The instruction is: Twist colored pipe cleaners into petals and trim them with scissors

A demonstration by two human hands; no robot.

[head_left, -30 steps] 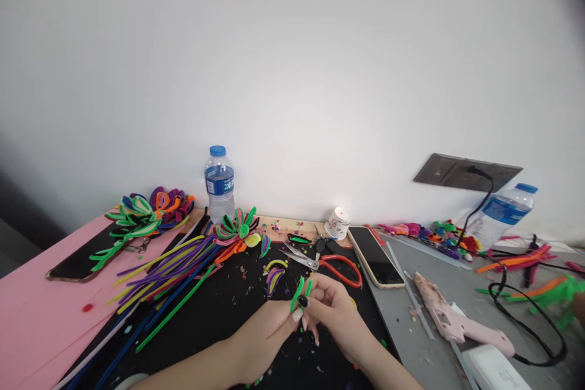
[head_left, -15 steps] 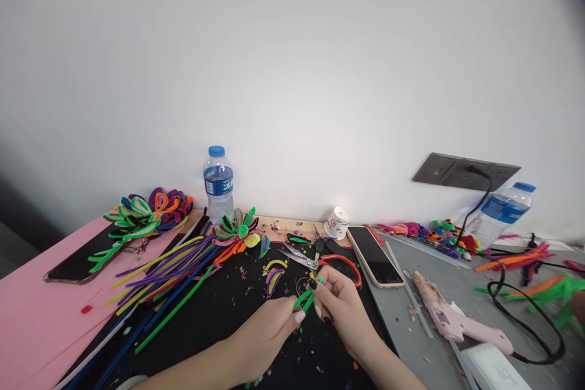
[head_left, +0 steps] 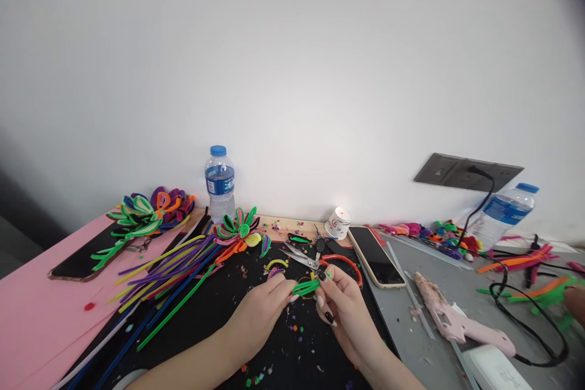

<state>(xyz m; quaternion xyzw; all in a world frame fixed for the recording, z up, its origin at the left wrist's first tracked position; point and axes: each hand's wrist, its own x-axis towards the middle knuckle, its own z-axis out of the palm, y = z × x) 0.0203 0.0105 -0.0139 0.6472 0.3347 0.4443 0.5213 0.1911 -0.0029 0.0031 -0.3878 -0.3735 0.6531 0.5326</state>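
Between my two hands is a bent piece of green pipe cleaner (head_left: 306,287), stretched level above the black mat. My left hand (head_left: 262,311) pinches its left end, fingers curled closed. At its right end, thumb and finger of my right hand (head_left: 340,301) grip it, the other fingers loosely curled. Scissors with red handles (head_left: 343,265) lie spread just beyond my right hand. A small yellow and purple pipe cleaner piece (head_left: 275,268) sits behind my left hand, partly covered by it.
A pipe cleaner flower (head_left: 237,225) and a bundle of pipe cleaners (head_left: 173,265) lie left. Bottles (head_left: 220,186), a paper cup (head_left: 338,222) and a phone (head_left: 377,257) stand or lie behind. A glue gun (head_left: 457,317) rests right; another person's hand (head_left: 574,304) shows at the right edge.
My hands have drawn slightly apart and the green pipe cleaner loop has narrowed and turned level. My left hand has moved up, covering part of the yellow and purple piece.
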